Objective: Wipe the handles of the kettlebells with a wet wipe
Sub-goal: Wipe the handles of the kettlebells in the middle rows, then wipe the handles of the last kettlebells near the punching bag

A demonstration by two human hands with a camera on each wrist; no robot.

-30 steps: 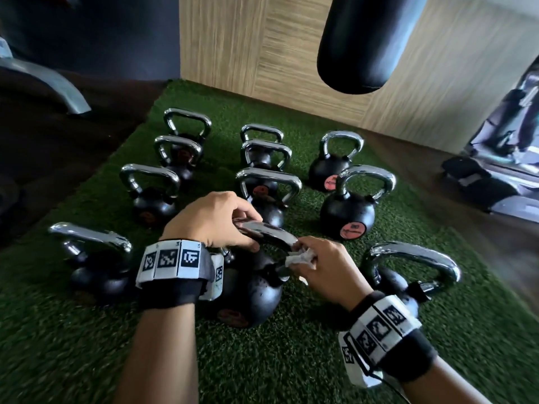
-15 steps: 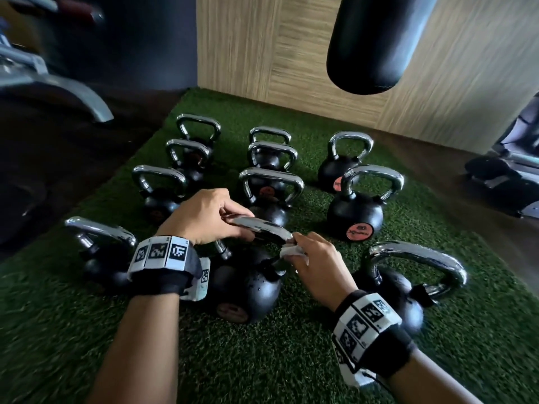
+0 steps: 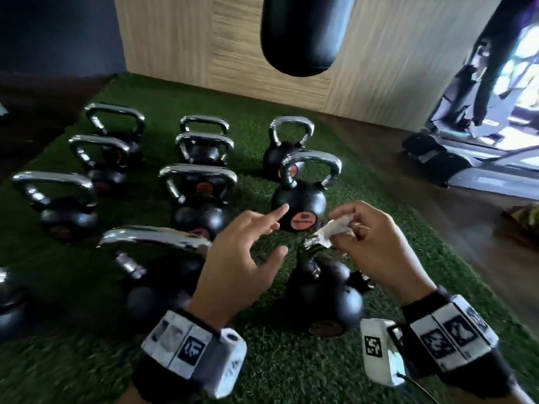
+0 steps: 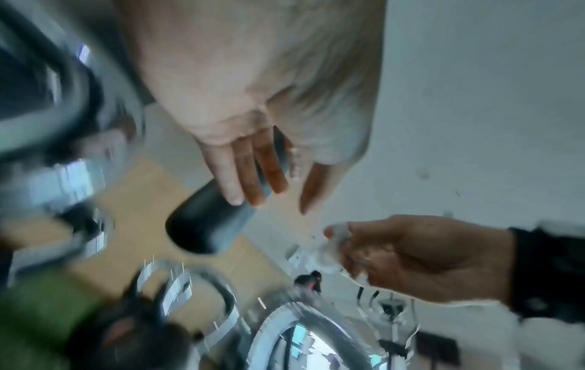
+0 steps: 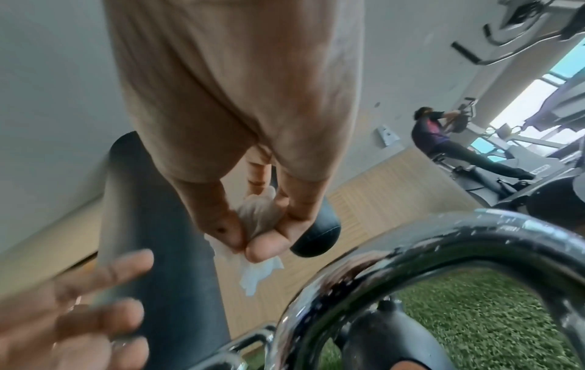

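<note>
Several black kettlebells with chrome handles stand in rows on green turf. My right hand pinches a crumpled white wet wipe just above the front right kettlebell, whose handle is mostly hidden beneath it. That chrome handle arches close under my right hand and the wet wipe. Beside it my left hand hovers with fingers spread, holding nothing. The front middle kettlebell's handle lies free to its left. In the blurred left wrist view my left hand is open.
A black punching bag hangs over the far edge of the turf before a wooden wall. A treadmill stands on the dark floor to the right. A person exercises on a machine at the back.
My left hand has let go of the front middle kettlebell's handle and lifted with fingers spread. My right hand has taken the wipe off that handle and moved over the front right kettlebell.
</note>
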